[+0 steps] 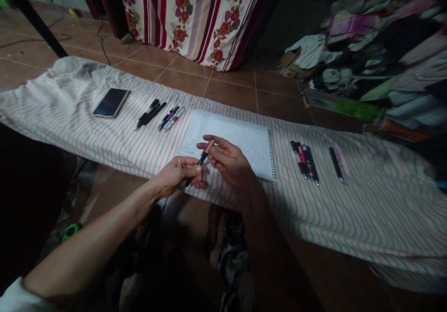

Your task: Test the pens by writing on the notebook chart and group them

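Both hands hold one pen, dark with an orange upper end, above the near edge of a spiral notebook. My left hand grips the pen's lower dark part. My right hand pinches its orange end between thumb and fingers. The notebook lies open on a striped cloth spread over the floor. Its page shows faint writing.
Left of the notebook lie two groups of pens and a phone. To the right are a pen cluster and a single dark pen. A floral cloth hangs behind; piled clothes fill the far right.
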Tool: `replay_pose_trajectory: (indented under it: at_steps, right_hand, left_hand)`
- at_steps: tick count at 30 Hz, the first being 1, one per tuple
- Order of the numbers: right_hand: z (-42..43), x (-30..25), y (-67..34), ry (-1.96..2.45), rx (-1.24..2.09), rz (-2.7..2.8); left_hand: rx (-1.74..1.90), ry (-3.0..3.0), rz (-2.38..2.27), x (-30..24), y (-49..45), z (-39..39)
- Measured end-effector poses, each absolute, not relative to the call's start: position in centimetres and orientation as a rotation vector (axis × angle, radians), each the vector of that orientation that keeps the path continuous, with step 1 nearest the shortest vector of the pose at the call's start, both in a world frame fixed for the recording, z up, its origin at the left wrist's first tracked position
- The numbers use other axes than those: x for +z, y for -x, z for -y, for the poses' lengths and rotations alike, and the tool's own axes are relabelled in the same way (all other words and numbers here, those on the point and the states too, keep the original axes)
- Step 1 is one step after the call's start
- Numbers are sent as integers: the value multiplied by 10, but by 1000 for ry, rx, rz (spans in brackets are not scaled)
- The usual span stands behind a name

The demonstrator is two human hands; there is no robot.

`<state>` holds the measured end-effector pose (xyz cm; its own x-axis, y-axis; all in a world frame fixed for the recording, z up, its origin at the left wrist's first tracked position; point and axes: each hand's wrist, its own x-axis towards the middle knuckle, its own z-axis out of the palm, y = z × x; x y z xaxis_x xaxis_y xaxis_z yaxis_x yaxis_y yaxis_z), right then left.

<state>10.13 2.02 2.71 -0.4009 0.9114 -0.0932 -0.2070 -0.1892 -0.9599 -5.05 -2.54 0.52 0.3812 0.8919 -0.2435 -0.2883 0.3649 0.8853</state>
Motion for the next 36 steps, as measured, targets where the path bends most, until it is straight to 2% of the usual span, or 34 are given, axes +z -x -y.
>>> replay_pose_trajectory:
  at_steps: [9, 18, 22, 27, 32, 36]
  right_hand:
    - [-24, 16, -91, 954, 1516, 1239]
    - [-18, 20, -99, 934, 1756, 1336]
    - [-16, 14, -98, 1012, 1610, 1456]
    - [-20, 13, -96, 1027, 1543, 1279]
    - [-31, 19, -107, 838, 1398, 813]
    - [-35, 21, -116, 873, 1294, 676]
  left_hand:
    - [953, -930, -933, 5, 47, 25]
    - [1008, -909, -855, 12, 46, 23]
    - [997, -938, -932, 14, 42, 23]
    - [1024, -978, -923, 15, 45, 24]
    - [1128, -1015, -1197, 7, 59, 25]
    - [1163, -1576, -1592, -4, 68, 30]
